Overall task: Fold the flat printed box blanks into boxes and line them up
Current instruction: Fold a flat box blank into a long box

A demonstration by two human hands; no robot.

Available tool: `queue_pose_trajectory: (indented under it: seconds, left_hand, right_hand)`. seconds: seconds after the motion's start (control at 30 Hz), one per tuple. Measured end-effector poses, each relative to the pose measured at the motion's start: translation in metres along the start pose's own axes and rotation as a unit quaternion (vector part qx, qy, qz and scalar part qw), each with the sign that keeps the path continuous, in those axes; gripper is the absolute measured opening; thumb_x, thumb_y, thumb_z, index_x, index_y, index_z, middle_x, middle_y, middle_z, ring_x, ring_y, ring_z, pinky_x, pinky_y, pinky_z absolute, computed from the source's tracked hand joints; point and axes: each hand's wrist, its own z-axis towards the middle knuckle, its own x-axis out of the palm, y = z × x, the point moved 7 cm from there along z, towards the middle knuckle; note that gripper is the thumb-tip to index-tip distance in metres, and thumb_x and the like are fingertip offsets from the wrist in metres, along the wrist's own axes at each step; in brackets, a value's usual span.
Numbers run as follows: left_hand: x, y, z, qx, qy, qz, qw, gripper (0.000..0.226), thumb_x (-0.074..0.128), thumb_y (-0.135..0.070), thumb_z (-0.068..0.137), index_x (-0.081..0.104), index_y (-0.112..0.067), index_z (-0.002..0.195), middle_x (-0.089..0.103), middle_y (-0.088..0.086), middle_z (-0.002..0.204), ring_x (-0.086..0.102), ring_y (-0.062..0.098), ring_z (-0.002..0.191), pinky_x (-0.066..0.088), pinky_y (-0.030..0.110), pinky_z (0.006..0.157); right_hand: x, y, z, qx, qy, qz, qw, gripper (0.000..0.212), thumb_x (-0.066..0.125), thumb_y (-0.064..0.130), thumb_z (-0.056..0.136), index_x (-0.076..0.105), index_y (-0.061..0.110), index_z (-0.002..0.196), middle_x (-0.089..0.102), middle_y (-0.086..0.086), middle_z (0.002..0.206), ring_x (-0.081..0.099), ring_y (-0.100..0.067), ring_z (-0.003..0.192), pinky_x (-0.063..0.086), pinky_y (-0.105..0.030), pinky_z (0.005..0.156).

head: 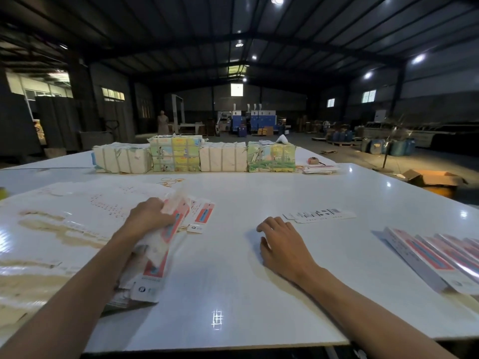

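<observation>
Blanks (153, 274) at lower left look thin, light and floppy, best lifted by a long edge; left hand (148, 216) grips one, right hand (282, 246) rests, fingers spread, empty.

It was a factory hall, seemingly a packaging plant: a dark steel roof (233, 35) with high lamps (277, 0), blue machines (259, 120) at the far wall, drums (399, 147) and pallets (342, 143) on the concrete floor (324, 141), and strapped bundles (176, 154) and printed blanks (203, 216) on a big white table (259, 193).
</observation>
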Motion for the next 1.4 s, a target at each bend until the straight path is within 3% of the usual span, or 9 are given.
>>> queue_pose_trajectory:
  seconds: [0.1,0.2,0.4,0.53,0.67,0.8,0.9,1.1,1.4]
  left_hand:
    - [0.027,-0.048,-0.020,0.053,0.118,-0.237,0.963,0.023,0.070,-0.024,0.098,0.063,-0.017,0.119,0.081,0.000,0.089,0.079,0.015,0.077,0.063,0.030,0.063]
    - [0.065,-0.097,-0.049,0.082,0.300,-0.441,0.842,0.029,0.059,-0.014,0.103,0.053,-0.013,0.131,0.080,0.009,0.114,0.079,0.020,0.096,0.063,0.032,0.075]
    - [0.111,-0.138,-0.077,0.067,0.480,-0.573,0.661,0.054,0.066,-0.012,0.097,0.049,-0.002,0.148,0.067,0.027,0.132,0.068,0.046,0.118,0.055,0.060,0.102]
    - [0.141,-0.134,-0.076,0.051,0.439,-0.606,0.661,0.060,0.076,-0.041,0.093,0.058,-0.004,0.137,0.070,0.024,0.116,0.072,0.041,0.095,0.059,0.052,0.088]
    - [0.154,-0.121,-0.077,0.048,0.412,-0.638,0.648,0.066,0.055,-0.071,0.095,0.068,-0.012,0.123,0.071,0.021,0.106,0.072,0.036,0.080,0.062,0.043,0.073]
    - [0.150,-0.118,-0.077,0.075,0.402,-0.627,0.663,0.066,0.042,-0.065,0.104,0.059,-0.013,0.141,0.071,0.025,0.125,0.074,0.037,0.087,0.062,0.043,0.073]
    - [0.151,-0.121,-0.083,0.099,0.420,-0.595,0.678,0.066,0.044,-0.068,0.103,0.063,-0.014,0.135,0.069,0.025,0.129,0.073,0.036,0.086,0.061,0.042,0.075]
    - [0.155,-0.118,-0.083,0.113,0.455,-0.561,0.683,0.068,0.045,-0.070,0.102,0.068,-0.012,0.129,0.067,0.024,0.122,0.071,0.037,0.087,0.060,0.042,0.077]
    - [0.163,-0.132,-0.083,0.155,0.513,-0.570,0.623,0.075,0.049,-0.071,0.099,0.062,-0.009,0.139,0.069,0.016,0.112,0.073,0.029,0.082,0.061,0.039,0.075]
  right_hand:
    - [-0.009,-0.002,0.003,0.049,-0.027,0.134,0.989,0.033,0.055,0.017,0.103,0.059,0.019,0.136,0.062,0.006,0.125,0.055,-0.016,0.116,0.044,-0.029,0.093]
    - [-0.023,-0.009,0.013,0.110,-0.066,0.279,0.952,0.042,0.056,0.023,0.107,0.047,0.025,0.148,0.059,0.007,0.125,0.057,-0.012,0.112,0.049,-0.032,0.092]
    - [-0.036,-0.021,0.046,0.146,-0.050,0.357,0.921,0.049,0.051,0.038,0.110,0.039,0.029,0.157,0.050,0.003,0.142,0.057,-0.013,0.125,0.059,-0.026,0.085]
    - [-0.018,-0.020,0.042,0.147,-0.049,0.349,0.924,0.042,0.053,0.042,0.109,0.054,0.027,0.148,0.058,0.008,0.134,0.065,-0.012,0.116,0.060,-0.038,0.093]
    - [-0.003,-0.018,0.034,0.149,-0.036,0.356,0.922,0.033,0.061,0.038,0.106,0.065,0.028,0.138,0.061,0.011,0.125,0.067,-0.009,0.110,0.058,-0.032,0.093]
    - [-0.007,-0.022,0.038,0.188,-0.034,0.428,0.883,0.019,0.068,0.026,0.103,0.069,0.017,0.119,0.067,-0.002,0.115,0.073,-0.012,0.095,0.061,-0.021,0.069]
    - [-0.010,-0.028,0.043,0.206,-0.019,0.445,0.871,0.024,0.070,0.029,0.101,0.068,0.005,0.105,0.072,-0.009,0.097,0.069,0.002,0.077,0.053,-0.013,0.069]
    - [-0.001,-0.028,0.036,0.209,0.094,0.540,0.810,0.044,0.071,0.038,0.100,0.075,-0.005,0.095,0.079,-0.014,0.088,0.071,-0.020,0.078,0.057,-0.026,0.074]
    - [-0.007,-0.027,0.032,0.192,0.078,0.652,0.730,0.040,0.068,0.034,0.100,0.075,0.000,0.081,0.075,-0.019,0.091,0.071,-0.023,0.080,0.055,-0.024,0.074]
